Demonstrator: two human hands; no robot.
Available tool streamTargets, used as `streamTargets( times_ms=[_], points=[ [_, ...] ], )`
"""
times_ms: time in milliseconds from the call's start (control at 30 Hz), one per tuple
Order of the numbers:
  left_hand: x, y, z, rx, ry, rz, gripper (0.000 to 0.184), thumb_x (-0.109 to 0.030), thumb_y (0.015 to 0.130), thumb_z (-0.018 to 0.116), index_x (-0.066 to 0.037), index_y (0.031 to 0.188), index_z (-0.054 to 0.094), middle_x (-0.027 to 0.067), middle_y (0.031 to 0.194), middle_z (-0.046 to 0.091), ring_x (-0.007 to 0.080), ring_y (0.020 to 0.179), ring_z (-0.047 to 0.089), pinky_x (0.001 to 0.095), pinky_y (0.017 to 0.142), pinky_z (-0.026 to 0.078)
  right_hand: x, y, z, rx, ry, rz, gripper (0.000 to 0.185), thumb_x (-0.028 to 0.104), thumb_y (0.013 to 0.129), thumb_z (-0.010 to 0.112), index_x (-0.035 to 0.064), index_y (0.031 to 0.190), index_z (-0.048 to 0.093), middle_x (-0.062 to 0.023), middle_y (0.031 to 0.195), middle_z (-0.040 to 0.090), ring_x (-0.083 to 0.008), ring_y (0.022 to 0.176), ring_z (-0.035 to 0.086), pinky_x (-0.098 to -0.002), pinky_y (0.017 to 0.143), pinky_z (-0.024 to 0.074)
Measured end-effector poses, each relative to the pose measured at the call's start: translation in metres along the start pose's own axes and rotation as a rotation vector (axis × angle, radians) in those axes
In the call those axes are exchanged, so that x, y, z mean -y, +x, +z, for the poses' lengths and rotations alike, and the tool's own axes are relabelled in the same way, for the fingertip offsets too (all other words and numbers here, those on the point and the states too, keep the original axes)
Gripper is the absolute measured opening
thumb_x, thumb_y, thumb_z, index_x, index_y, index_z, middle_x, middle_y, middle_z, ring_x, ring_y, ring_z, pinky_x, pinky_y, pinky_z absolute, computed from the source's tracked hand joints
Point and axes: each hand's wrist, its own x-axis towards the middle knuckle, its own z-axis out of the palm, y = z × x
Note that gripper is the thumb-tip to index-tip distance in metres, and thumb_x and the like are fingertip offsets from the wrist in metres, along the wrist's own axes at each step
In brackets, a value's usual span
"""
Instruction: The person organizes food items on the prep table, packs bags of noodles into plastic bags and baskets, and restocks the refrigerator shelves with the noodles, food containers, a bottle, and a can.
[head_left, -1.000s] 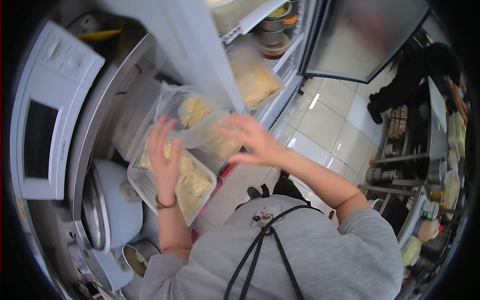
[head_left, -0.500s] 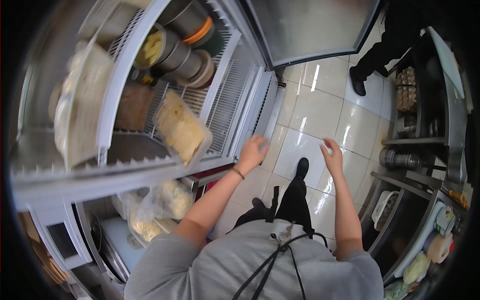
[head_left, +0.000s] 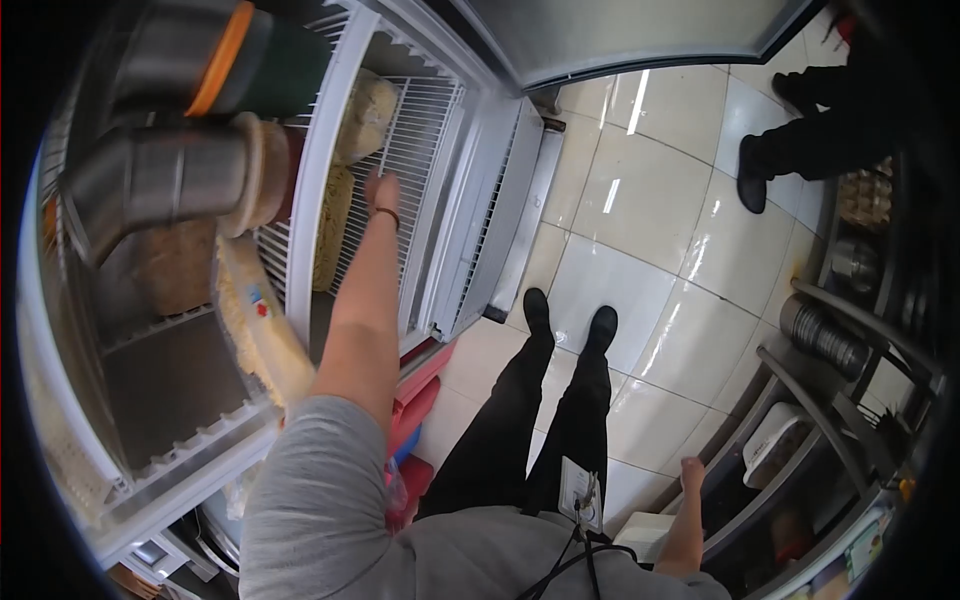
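My left hand reaches into the open fridge, over a white wire shelf. It is close to a pale bag and a bag of yellowish food; its fingers are mostly hidden, so contact or grip cannot be made out. My right hand hangs low at my side near the dark shelving, small in view, its fingers hard to tell apart. A pack of pale yellow food lies on the upper shelf, beside metal containers.
The glass fridge door stands open at the top. A person in dark clothes stands at the upper right on the tiled floor. Metal shelving with stacked tins runs along the right. Red items sit beneath the fridge.
The view has turned from the basket of bagged food toward the fridge. My left hand has gone into the lower fridge section; my right hand has dropped to my side.
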Motion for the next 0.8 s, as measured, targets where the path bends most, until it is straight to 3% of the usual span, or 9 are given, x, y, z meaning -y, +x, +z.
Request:
streamTargets(
  times_ms=[100, 200, 300, 367, 500, 600, 633, 700, 800],
  points=[
    [0.005, 0.051, 0.004, -0.091, -0.096, 0.02, 0.036, -0.022, 0.077, 0.052, -0.003, 0.107, 0.055, 0.0194, 0.111, 0.052, 0.0318, 0.1, 0.052, 0.035, 0.086, 0.041, -0.016, -0.027, 0.03, 0.068, 0.072, 0.12, 0.027, 0.027, 0.074, 0.056, 0.0035, 0.086, 0.06, -0.0156, 0.082, 0.061, -0.0308, 0.08, 0.058, -0.0378, 0.073, 0.0447],
    [0.028, 0.112, 0.019, -0.172, 0.929, 0.071, 0.037, -0.019, 0.075, 0.053, 0.002, 0.105, 0.055, 0.0201, 0.109, 0.053, 0.0302, 0.1, 0.053, 0.0329, 0.084, 0.042, -0.068, -0.041, 0.095, 0.17, 0.271, 0.361, 0.027, 0.026, 0.073, 0.057, 0.0033, 0.088, 0.06, -0.0154, 0.082, 0.062, -0.031, 0.082, 0.058, -0.0376, 0.074, 0.0443],
    [0.007, 0.12, -0.01, -0.088, 0.893, 0.012, 0.026, -0.018, 0.076, 0.055, 0.001, 0.095, 0.057, 0.0183, 0.1, 0.057, 0.029, 0.099, 0.052, 0.0419, 0.081, 0.043, -0.046, -0.048, 0.115, 0.2, 0.334, 0.354, 0.025, 0.023, 0.074, 0.058, 0.0013, 0.087, 0.06, -0.0142, 0.078, 0.062, -0.027, 0.073, 0.059, -0.0354, 0.067, 0.0459],
    [0.017, 0.146, -0.009, -0.62, -0.15, 0.002, 0.04, -0.021, 0.077, 0.055, 0.004, 0.107, 0.053, 0.0166, 0.105, 0.056, 0.0292, 0.096, 0.054, 0.0314, 0.083, 0.043, -0.003, -0.052, 0.1, 0.268, 0.387, 0.424, 0.022, 0.019, 0.076, 0.058, -0.0006, 0.086, 0.059, -0.0114, 0.071, 0.06, -0.0205, 0.063, 0.058, -0.0316, 0.058, 0.046],
    [0.053, 0.257, -0.019, -0.634, 0.022, 0.531, 0.051, -0.02, 0.072, 0.06, 0.005, 0.114, 0.046, 0.0168, 0.102, 0.057, 0.0285, 0.092, 0.055, 0.0314, 0.08, 0.044, 0.014, -0.04, 0.107, 0.262, 0.448, 0.426, 0.021, 0.017, 0.078, 0.057, -0.0015, 0.086, 0.058, -0.0096, 0.067, 0.058, -0.0157, 0.057, 0.055, -0.0277, 0.051, 0.0445],
    [0.062, 0.305, -0.036, -0.421, 1.203, 0.893, 0.057, -0.023, 0.068, 0.064, 0.005, 0.114, 0.046, 0.0154, 0.098, 0.058, 0.0251, 0.09, 0.055, 0.032, 0.079, 0.045, 0.02, -0.029, 0.1, 0.256, 0.451, 0.446, 0.018, 0.015, 0.077, 0.056, -0.0004, 0.086, 0.058, -0.0095, 0.071, 0.057, -0.0165, 0.059, 0.056, -0.0285, 0.049, 0.0481],
    [0.051, 0.304, -0.045, -0.169, 0.433, 0.508, 0.053, -0.027, 0.07, 0.062, 0.004, 0.111, 0.049, 0.0138, 0.096, 0.058, 0.0231, 0.088, 0.055, 0.0319, 0.077, 0.045, 0.011, -0.025, 0.099, 0.254, 0.491, 0.419, 0.019, 0.016, 0.078, 0.056, -0.0002, 0.087, 0.057, -0.0096, 0.072, 0.057, -0.0166, 0.059, 0.056, -0.0286, 0.049, 0.0482],
    [0.027, 0.295, -0.062, 0.209, -0.249, 0.06, 0.045, -0.037, 0.081, 0.052, -0.007, 0.114, 0.05, 0.0042, 0.104, 0.055, 0.021, 0.093, 0.053, 0.0321, 0.081, 0.041, 0.004, -0.019, 0.101, 0.244, 0.532, 0.398, 0.02, 0.017, 0.078, 0.057, -0.0001, 0.087, 0.057, -0.0096, 0.073, 0.056, -0.0168, 0.059, 0.056, -0.0288, 0.049, 0.0482],
    [0.017, 0.281, -0.057, 0.073, -0.373, 0.041, 0.05, -0.042, 0.081, 0.05, -0.003, 0.112, 0.052, 0.0066, 0.099, 0.058, 0.0207, 0.091, 0.054, 0.0329, 0.077, 0.043, 0.005, -0.011, 0.094, 0.276, 0.581, 0.501, 0.02, 0.018, 0.079, 0.057, 0.0007, 0.089, 0.056, -0.0087, 0.072, 0.056, -0.0166, 0.059, 0.056, -0.0291, 0.049, 0.0482]
  ],
)
